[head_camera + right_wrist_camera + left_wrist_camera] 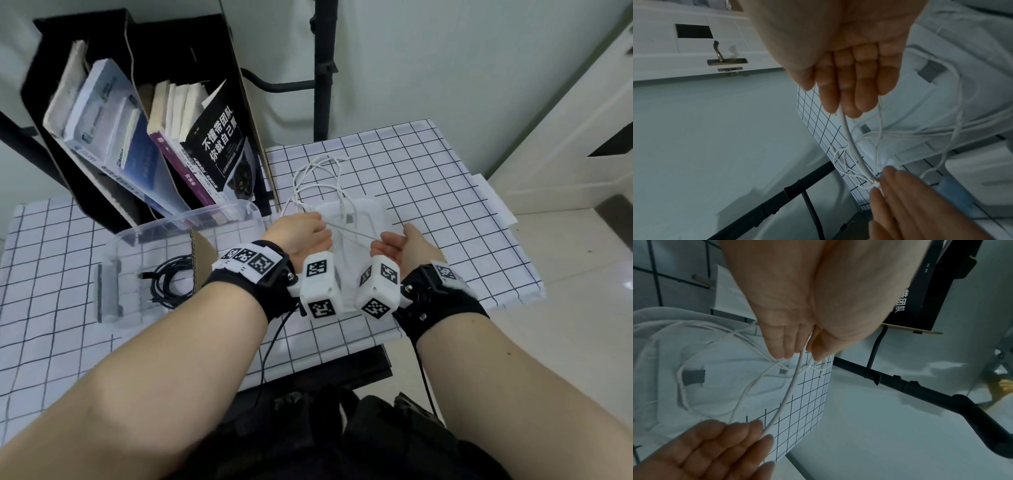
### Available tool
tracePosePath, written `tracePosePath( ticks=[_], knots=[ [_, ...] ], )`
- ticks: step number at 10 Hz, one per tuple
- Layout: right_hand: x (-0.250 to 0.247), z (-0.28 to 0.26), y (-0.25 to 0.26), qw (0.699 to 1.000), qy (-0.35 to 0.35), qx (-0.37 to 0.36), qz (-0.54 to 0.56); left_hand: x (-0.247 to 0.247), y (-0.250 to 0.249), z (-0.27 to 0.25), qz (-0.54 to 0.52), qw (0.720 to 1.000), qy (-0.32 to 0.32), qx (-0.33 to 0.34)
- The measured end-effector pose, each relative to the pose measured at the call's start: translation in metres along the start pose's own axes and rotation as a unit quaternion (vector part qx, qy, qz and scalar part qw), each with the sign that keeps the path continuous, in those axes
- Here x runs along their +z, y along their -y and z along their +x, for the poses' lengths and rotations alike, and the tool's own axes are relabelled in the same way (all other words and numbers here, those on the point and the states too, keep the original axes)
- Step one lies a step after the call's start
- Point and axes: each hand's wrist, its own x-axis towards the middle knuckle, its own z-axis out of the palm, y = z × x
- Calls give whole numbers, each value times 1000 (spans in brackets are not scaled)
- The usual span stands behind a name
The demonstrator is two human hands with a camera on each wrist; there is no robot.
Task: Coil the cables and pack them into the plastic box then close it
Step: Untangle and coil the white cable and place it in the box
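Observation:
A thin white cable (349, 233) runs taut between my two hands above the table. Its loose loops (318, 178) lie tangled on the checked cloth and on the white box lid (366, 212). My left hand (318, 226) pinches the cable (797, 378) between thumb and fingers (785, 352). My right hand (380, 241) holds the other end, and the cable (849, 134) comes out between its fingers (828, 100). The clear plastic box (191, 219) stands open at the left, with a coiled black cable (168, 281) inside.
A black rack of books (137, 130) stands behind the box. The checked table (445, 212) ends close behind the cable loops and at the right. A black metal frame (322, 68) rises beyond it. A grey latch piece (108, 294) lies at the box's left end.

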Motion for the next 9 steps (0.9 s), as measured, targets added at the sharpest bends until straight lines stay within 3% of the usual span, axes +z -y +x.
tracePosePath(
  ticks=[1, 6, 8, 9],
  knots=[
    [-6, -3, -1, 1000, -6, 10, -6, -4, 0, 18, -66, 998, 11, -11],
    [2, -21, 1, 993, 27, -3, -119, -34, -13, 2, -56, 994, 47, 80],
    [16, -36, 0, 995, 57, -21, -76, -43, -22, -17, -32, 992, 41, 116],
    [24, -44, 1, 995, 83, -40, -49, -47, -23, -28, 10, 991, 69, 118]
  ],
)
